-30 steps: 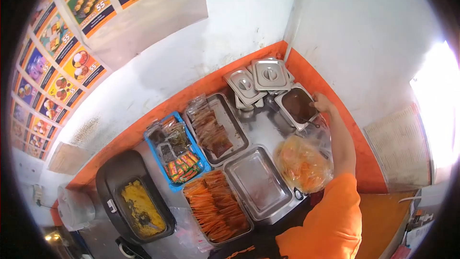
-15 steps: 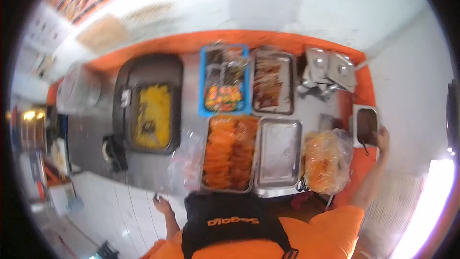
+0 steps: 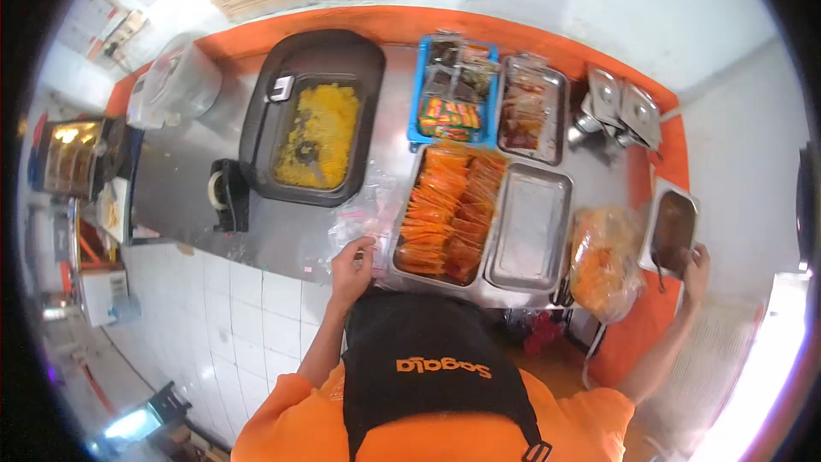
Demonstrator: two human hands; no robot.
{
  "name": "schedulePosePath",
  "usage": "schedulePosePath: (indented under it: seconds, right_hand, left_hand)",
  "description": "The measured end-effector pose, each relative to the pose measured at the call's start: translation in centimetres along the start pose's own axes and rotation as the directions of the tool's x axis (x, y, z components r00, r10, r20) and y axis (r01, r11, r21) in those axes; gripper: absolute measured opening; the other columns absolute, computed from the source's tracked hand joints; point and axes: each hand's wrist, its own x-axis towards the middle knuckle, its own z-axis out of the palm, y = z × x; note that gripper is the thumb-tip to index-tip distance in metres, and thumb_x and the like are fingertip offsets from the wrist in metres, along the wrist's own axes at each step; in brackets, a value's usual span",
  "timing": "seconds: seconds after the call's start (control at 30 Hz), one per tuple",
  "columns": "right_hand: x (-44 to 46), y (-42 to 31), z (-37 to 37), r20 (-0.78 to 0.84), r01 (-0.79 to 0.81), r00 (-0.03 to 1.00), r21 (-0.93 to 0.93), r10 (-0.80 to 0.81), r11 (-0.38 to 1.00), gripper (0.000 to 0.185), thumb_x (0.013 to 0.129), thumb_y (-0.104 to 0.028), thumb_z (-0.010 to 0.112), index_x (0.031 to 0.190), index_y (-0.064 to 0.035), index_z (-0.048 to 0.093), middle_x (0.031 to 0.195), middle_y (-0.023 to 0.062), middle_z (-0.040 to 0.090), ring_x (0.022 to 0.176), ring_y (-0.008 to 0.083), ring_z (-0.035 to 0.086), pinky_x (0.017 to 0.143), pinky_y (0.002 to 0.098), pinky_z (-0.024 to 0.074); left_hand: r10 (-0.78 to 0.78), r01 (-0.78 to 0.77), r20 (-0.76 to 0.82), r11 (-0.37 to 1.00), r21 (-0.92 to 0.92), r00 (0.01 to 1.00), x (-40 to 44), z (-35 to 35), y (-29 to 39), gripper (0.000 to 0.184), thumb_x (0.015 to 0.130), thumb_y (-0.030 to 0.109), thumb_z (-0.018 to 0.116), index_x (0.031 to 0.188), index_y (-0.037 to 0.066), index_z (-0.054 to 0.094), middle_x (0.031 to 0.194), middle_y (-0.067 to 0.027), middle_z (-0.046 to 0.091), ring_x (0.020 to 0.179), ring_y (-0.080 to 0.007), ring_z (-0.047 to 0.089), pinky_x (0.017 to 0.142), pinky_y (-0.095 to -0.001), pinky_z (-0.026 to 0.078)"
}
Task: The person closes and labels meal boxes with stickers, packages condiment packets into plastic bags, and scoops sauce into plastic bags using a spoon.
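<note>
My right hand (image 3: pixel 697 275) grips the right rim of a small metal food pan (image 3: pixel 657 216) with brown contents, at the far right of the counter. A dark handle sticks out over the pan's near edge. At the counter's front edge my left hand (image 3: pixel 351 267) has its fingers curled together beside loose clear plastic bags (image 3: pixel 363 218). Whatever lies between those fingers, if anything, is too small to make out. Just right of this hand stands a metal tray (image 3: pixel 402 267) filled with rows of orange-red packets (image 3: pixel 449 210).
Beside the packets lies a bare metal tray (image 3: pixel 528 227), then a plastic bag of orange food (image 3: pixel 603 265). Behind are a blue basket (image 3: pixel 414 120) of sachets, a tray of dark packets (image 3: pixel 526 111) and metal lids (image 3: pixel 637 111). A black tub (image 3: pixel 265 133) with yellow food and a tape dispenser (image 3: pixel 229 197) stand left.
My left hand has risen from below the counter's edge to beside the plastic bags. The right hand stays on the metal pan. The whole view has shifted and become sharper.
</note>
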Motion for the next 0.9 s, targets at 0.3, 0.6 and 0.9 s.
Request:
schedulePosePath:
  seconds: [0.3,0.6,0.9]
  right_hand:
    - [-13.6,-10.9,15.4,0.049,0.046,0.997,0.17,-0.055,0.984,0.021,0.091,-0.008,0.073,0.109,-0.0003,0.064,0.082,0.008,0.07,0.073,0.0165,0.064,0.066,0.0331,0.0504]
    - [-18.4,-6.9,24.9,0.146,-0.05,0.988,0.019,0.047,0.999,0.025,0.087,-0.004,0.075,0.107,0.0044,0.062,0.089,0.0128,0.072,0.077,0.0178,0.066,0.072,0.0341,0.0517]
    - [-18.8,-0.9,28.8,0.136,-0.067,0.99,0.185,0.042,0.981,0.026,0.091,-0.001,0.072,0.114,0.0001,0.062,0.084,0.0088,0.07,0.073,0.0167,0.064,0.068,0.0327,0.05]
  left_hand:
    - [-0.038,0.037,0.157,0.999,0.013,0.987,-0.2,2.5,0.5,0.034,0.094,0.006,0.07,0.127,0.0,0.067,0.11,-0.0165,0.076,0.092,-0.0237,0.075,0.081,-0.0352,0.06]
    - [-0.131,0.131,0.216,0.991,0.015,0.968,-1.3,3.1,0.4,0.041,0.09,0.004,0.076,0.13,0.001,0.066,0.105,-0.0168,0.077,0.094,-0.0224,0.076,0.082,-0.0353,0.061]
    - [-0.027,0.032,0.109,0.999,-0.04,0.994,-1.8,2.1,-0.2,0.034,0.091,0.009,0.076,0.123,0.002,0.068,0.101,-0.0131,0.078,0.089,-0.021,0.076,0.08,-0.0338,0.061]
